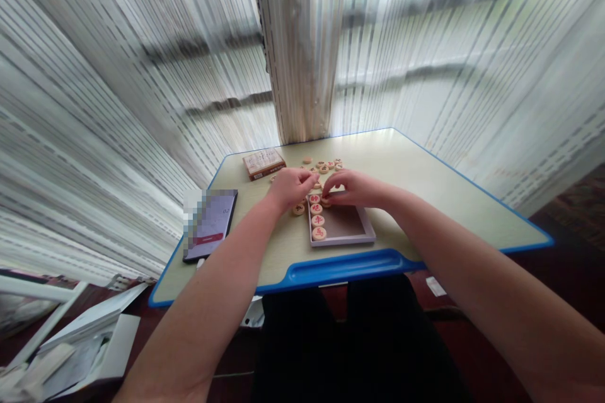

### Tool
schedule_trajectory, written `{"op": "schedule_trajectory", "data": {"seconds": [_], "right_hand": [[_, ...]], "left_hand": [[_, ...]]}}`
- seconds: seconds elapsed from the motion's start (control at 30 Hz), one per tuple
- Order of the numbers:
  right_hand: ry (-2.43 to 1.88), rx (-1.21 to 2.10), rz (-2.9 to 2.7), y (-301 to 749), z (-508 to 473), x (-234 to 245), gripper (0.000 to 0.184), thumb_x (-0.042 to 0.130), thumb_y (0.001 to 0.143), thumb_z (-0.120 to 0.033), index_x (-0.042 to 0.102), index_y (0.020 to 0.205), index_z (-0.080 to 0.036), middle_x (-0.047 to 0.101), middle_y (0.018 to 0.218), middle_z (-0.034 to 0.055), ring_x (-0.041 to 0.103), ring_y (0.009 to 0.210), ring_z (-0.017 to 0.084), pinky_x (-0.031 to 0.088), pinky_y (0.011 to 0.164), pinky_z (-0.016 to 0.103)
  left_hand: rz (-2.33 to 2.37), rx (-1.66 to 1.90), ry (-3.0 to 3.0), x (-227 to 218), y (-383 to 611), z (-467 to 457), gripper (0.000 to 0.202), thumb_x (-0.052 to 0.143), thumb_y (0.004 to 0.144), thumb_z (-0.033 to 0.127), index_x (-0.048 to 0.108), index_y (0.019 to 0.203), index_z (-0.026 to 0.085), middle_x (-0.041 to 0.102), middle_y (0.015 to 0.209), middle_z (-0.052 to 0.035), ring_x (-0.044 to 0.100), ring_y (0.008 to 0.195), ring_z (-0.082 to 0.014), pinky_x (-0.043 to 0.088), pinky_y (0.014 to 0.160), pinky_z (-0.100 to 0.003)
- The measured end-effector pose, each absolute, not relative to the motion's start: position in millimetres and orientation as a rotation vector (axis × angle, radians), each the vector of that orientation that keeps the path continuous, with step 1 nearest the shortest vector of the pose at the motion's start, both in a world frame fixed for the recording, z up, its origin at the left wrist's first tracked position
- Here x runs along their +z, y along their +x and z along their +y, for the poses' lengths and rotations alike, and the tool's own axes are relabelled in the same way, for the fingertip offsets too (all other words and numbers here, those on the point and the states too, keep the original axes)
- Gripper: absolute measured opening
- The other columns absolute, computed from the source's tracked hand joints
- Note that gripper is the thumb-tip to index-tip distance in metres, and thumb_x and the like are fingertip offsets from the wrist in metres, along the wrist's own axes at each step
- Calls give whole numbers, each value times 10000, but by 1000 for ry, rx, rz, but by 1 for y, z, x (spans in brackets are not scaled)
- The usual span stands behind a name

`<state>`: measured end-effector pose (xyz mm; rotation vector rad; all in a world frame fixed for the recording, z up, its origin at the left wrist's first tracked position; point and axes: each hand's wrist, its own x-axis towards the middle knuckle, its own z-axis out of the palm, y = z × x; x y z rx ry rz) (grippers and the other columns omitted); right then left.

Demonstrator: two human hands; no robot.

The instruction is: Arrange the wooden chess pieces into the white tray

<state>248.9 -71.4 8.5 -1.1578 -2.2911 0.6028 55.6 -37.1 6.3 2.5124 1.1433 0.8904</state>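
A shallow grey tray [350,239] lies on the small desk [425,201] in front of me. Several round wooden chess pieces with red characters [317,221] stand in a column along its left side. My right hand [353,189] rests over the tray's far left corner, fingers pinched on a round piece [325,202] there. My left hand [290,186] hovers just left of the tray, fingers curled around a piece at its fingertips. More loose pieces [325,167] lie scattered beyond both hands, and one piece [297,209] sits under my left wrist.
A brown lid or box with printed top [263,163] lies at the far left of the desk. A phone [210,223] rests near the desk's left edge. The desk has a blue rim with a groove [340,267]. Sheer curtains hang behind. Papers lie on the floor at left.
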Motion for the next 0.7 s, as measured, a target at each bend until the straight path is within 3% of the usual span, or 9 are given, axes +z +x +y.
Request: {"op": "schedule_trajectory", "data": {"seconds": [0.3,0.47,0.6,0.7], "right_hand": [[-1164,657,-2311,250,-73,10,170,649,680,-233,723,827,-187,677,904,38,592,832,176,448,808,294],[-1264,562,-2188,250,-71,9,265,551,696,-166,708,910,-169,665,908,46,587,815,169,460,766,283],[-1306,279,-2149,252,-61,0,368,443,683,-65,730,872,-196,659,1031,51,571,994,195,407,937,328],[-1315,225,-2296,254,-58,-2,383,416,701,-52,739,838,-207,687,992,36,570,1012,198,372,985,345]], "left_hand": [[1159,852,2530,7,54,-36,397,458,828,392,665,616,128,617,559,-22,502,553,-117,339,550,-236],[1141,852,2552,7,54,-37,395,454,829,389,656,604,135,602,544,-15,489,549,-115,327,550,-239],[1155,836,2559,6,54,-36,423,436,837,409,653,598,136,603,542,-21,492,553,-119,326,545,-241],[1150,825,2558,6,55,-36,418,441,837,411,661,609,138,627,569,-30,507,559,-123,338,552,-242]]}}
